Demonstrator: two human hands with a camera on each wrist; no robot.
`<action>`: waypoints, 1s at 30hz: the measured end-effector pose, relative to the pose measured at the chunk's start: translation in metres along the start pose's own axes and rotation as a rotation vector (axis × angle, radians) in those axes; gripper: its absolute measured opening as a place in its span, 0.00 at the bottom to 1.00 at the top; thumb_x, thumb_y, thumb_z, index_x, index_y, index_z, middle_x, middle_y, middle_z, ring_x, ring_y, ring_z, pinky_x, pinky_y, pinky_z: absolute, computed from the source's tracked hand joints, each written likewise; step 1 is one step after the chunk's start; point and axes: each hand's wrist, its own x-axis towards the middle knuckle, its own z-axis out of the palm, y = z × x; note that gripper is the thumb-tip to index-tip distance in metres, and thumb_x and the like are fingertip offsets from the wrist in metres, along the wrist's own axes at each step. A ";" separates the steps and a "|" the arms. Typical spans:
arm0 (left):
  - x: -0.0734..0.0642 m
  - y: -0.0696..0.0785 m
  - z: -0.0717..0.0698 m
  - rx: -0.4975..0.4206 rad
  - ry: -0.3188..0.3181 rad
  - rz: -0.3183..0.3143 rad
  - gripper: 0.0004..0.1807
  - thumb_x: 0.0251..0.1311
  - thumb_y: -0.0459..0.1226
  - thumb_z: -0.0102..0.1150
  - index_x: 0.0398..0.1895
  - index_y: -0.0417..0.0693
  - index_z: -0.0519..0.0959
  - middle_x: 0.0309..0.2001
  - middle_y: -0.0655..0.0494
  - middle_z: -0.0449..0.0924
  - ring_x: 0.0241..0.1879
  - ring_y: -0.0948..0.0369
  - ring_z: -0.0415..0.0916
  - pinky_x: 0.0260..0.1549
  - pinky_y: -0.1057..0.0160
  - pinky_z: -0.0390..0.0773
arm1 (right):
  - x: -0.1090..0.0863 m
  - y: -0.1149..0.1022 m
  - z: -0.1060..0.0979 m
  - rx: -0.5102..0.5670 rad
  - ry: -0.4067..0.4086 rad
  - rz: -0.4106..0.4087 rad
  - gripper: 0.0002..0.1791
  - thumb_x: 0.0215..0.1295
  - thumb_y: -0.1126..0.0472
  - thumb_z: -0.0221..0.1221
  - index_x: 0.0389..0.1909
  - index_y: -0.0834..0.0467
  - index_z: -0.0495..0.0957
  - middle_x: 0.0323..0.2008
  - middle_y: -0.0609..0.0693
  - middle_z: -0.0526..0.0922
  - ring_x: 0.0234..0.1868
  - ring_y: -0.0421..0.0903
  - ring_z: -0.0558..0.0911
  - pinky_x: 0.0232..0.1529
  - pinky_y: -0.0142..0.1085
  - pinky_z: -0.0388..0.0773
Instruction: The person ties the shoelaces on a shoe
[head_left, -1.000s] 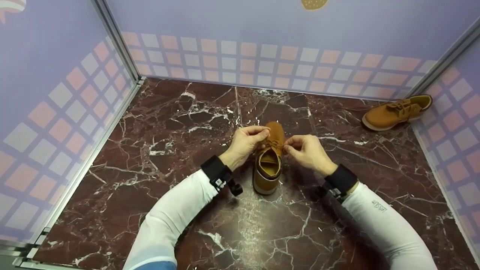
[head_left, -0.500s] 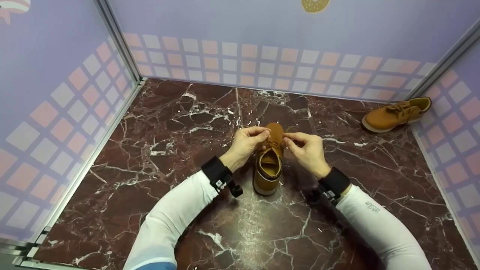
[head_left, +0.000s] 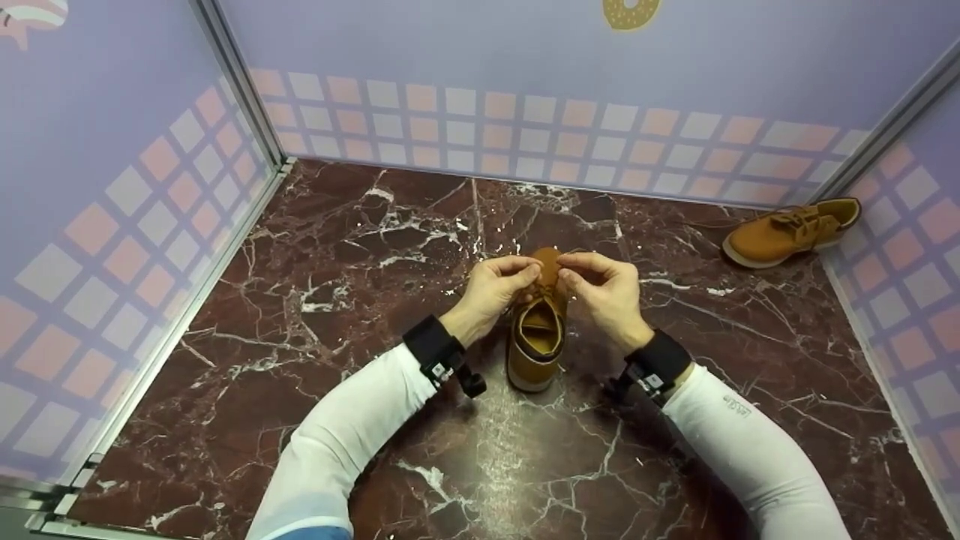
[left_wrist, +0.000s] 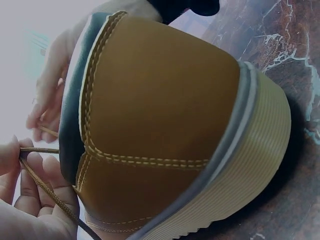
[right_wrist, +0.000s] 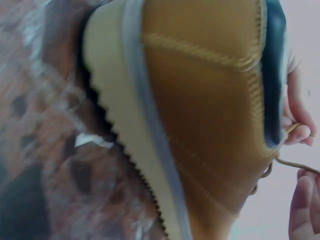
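Left grip [head_left: 491, 286] pinching the brown cord lace [left_wrist: 52, 197], right grip [head_left: 613, 291] pinching it too! Upright between and beneath both: the tan leather shoe [left_wrist: 165, 95] with ridged cream sole. Threading looks done; tying, I'd judge, remains unfinished.

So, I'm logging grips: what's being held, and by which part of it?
The shoelace: left fingers pinch it where it doubles back; right fingers pinch another stretch, exact spot unclear.
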 end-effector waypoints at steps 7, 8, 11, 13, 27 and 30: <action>-0.001 0.001 0.001 0.024 0.010 -0.001 0.07 0.75 0.31 0.71 0.49 0.38 0.93 0.32 0.63 0.90 0.30 0.67 0.84 0.30 0.71 0.86 | 0.018 -0.012 0.004 0.009 0.041 -0.006 0.06 0.68 0.77 0.69 0.43 0.73 0.90 0.36 0.53 0.96 0.29 0.40 0.89 0.30 0.27 0.85; -0.001 0.001 0.001 0.027 0.008 0.001 0.06 0.75 0.31 0.71 0.49 0.39 0.93 0.32 0.64 0.90 0.30 0.67 0.84 0.30 0.71 0.86 | 0.021 -0.014 0.004 -0.003 0.037 -0.011 0.06 0.68 0.77 0.69 0.43 0.73 0.90 0.36 0.55 0.96 0.30 0.40 0.90 0.31 0.27 0.85; -0.001 0.002 0.001 0.032 0.001 0.007 0.06 0.75 0.31 0.71 0.48 0.40 0.93 0.32 0.65 0.90 0.30 0.67 0.84 0.31 0.71 0.85 | 0.031 -0.017 0.004 -0.036 0.020 -0.021 0.06 0.69 0.78 0.68 0.43 0.73 0.90 0.39 0.62 0.96 0.33 0.37 0.91 0.34 0.27 0.87; -0.001 0.002 0.001 0.030 -0.005 0.008 0.06 0.75 0.31 0.70 0.47 0.40 0.93 0.31 0.65 0.90 0.30 0.67 0.84 0.31 0.71 0.85 | 0.038 -0.020 0.005 -0.053 0.006 -0.025 0.06 0.69 0.78 0.68 0.43 0.73 0.90 0.39 0.65 0.95 0.33 0.35 0.91 0.36 0.26 0.88; -0.002 0.005 0.003 0.013 -0.032 -0.011 0.08 0.76 0.29 0.69 0.40 0.47 0.93 0.29 0.63 0.91 0.26 0.67 0.85 0.29 0.71 0.86 | 0.085 -0.042 0.037 -0.323 -0.210 -0.007 0.06 0.71 0.72 0.70 0.46 0.66 0.92 0.44 0.64 0.96 0.36 0.33 0.90 0.42 0.23 0.88; -0.002 0.005 0.003 0.015 -0.019 -0.015 0.06 0.75 0.28 0.69 0.41 0.45 0.94 0.29 0.63 0.92 0.26 0.66 0.86 0.29 0.70 0.87 | 0.092 -0.047 0.046 -0.392 -0.294 0.000 0.08 0.71 0.71 0.71 0.48 0.64 0.92 0.47 0.61 0.96 0.41 0.42 0.94 0.47 0.26 0.90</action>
